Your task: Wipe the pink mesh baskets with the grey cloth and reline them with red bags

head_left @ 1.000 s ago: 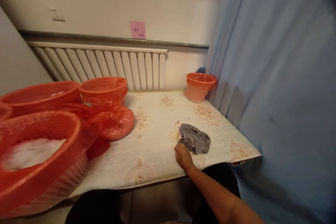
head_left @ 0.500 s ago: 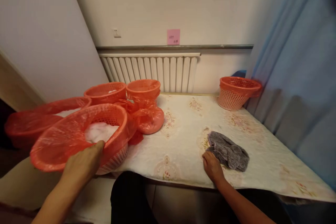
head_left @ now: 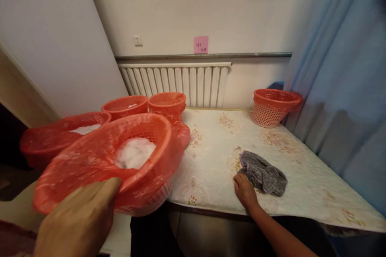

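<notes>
My left hand (head_left: 81,217), closed on the near rim, grips a red plastic basket (head_left: 147,200) lined with a thin red bag. The basket is tilted towards me at the table's front edge, its white fluffy contents (head_left: 135,152) showing inside. Curled low on the table, my right hand (head_left: 245,190) is closed at the left corner of a crumpled dark grey cloth (head_left: 267,174). Its fingertips are partly hidden.
Behind the held basket stand more lined red baskets (head_left: 125,104), (head_left: 167,100), and another (head_left: 64,128) at the left. A single basket (head_left: 268,114) sits at the table's (head_left: 211,160) back right, beside a blue curtain (head_left: 340,88). A radiator (head_left: 177,82) lines the wall.
My left hand has pulled the basket closer and raised it, tilting it more, and it now covers more of the bag behind. My right hand and the grey cloth stay put.
</notes>
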`<state>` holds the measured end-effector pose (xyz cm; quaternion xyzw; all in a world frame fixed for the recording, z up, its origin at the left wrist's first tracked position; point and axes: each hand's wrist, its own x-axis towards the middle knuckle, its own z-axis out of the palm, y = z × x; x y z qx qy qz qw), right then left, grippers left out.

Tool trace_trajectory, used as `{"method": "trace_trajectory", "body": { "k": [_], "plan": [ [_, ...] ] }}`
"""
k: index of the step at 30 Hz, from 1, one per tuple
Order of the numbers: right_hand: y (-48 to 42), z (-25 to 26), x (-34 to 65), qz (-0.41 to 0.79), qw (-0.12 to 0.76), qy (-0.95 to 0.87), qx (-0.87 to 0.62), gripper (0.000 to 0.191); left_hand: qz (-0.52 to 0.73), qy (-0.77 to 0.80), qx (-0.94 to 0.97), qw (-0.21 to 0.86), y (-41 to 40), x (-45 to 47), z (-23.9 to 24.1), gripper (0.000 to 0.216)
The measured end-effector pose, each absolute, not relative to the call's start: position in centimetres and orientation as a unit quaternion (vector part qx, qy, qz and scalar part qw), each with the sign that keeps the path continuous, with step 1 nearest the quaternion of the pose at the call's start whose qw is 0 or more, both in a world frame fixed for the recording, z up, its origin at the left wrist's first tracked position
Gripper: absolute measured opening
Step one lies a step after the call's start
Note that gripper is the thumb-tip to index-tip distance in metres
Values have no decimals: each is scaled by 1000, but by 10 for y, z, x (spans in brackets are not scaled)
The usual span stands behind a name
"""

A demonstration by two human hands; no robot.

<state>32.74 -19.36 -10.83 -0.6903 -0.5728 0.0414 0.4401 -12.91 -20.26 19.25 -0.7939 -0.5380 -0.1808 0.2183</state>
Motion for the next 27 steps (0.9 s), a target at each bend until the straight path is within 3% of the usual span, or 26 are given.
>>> {"method": "trace_trajectory", "body": {
  "k": [4,11,16,20,23,27],
  "plan": [
    [-187,-99,324,113,511,-494,-695,14,-251,-364,-855,271,-212,-83,198,28],
    [-192,-43,326,265,621,-366,-640,46,-306,-248,-899,191,-185,20,163,37],
    [-211,4,320,395,742,-233,-489,48,-314,-212,-915,138,-174,66,131,31],
    [-217,32,318,461,770,-189,-398,44,-309,-209,-928,7,-174,64,138,13],
    [-218,50,320,469,779,-190,-370,35,-413,-228,-877,-93,-164,45,135,31],
    [-217,66,322,476,801,-172,-319,35,-575,-459,-628,-255,-139,25,109,36]
  ]
}}
